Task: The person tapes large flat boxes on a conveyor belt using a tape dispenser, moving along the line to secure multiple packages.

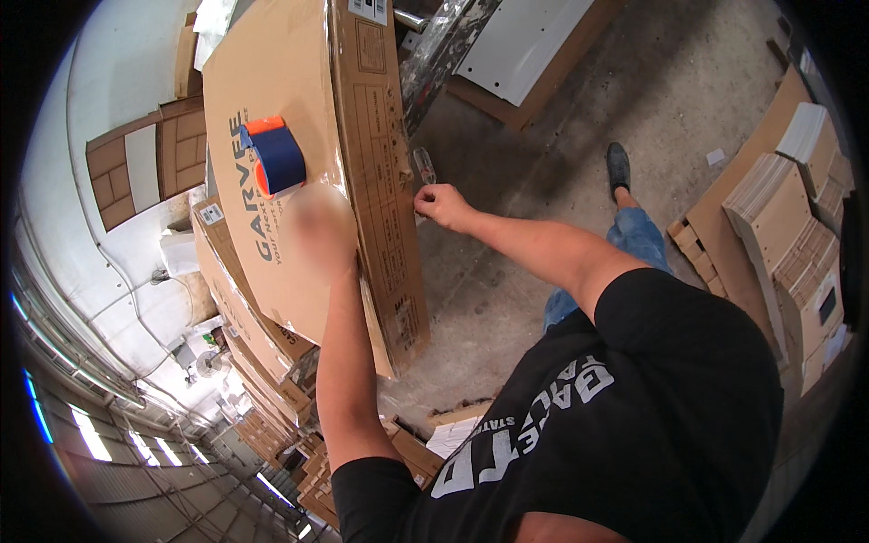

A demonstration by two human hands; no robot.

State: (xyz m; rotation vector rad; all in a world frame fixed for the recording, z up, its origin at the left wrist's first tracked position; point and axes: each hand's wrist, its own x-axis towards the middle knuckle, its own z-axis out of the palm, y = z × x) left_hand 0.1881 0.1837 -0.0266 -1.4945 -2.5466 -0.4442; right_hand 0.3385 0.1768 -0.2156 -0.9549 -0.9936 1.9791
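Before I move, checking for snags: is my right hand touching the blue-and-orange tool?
Apart: the head view shows a stretch of carton separating the right hand from the blue-and-orange tool.

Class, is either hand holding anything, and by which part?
Cannot be told: the left hand is blurred over the carton; the right hand may pinch the lower end of a clear strip.

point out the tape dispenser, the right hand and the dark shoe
Tape dispenser (280,157): head view, on its blue body.
Right hand (443,206): head view, on the middle of the hand.
Dark shoe (618,166): head view, on its upper.
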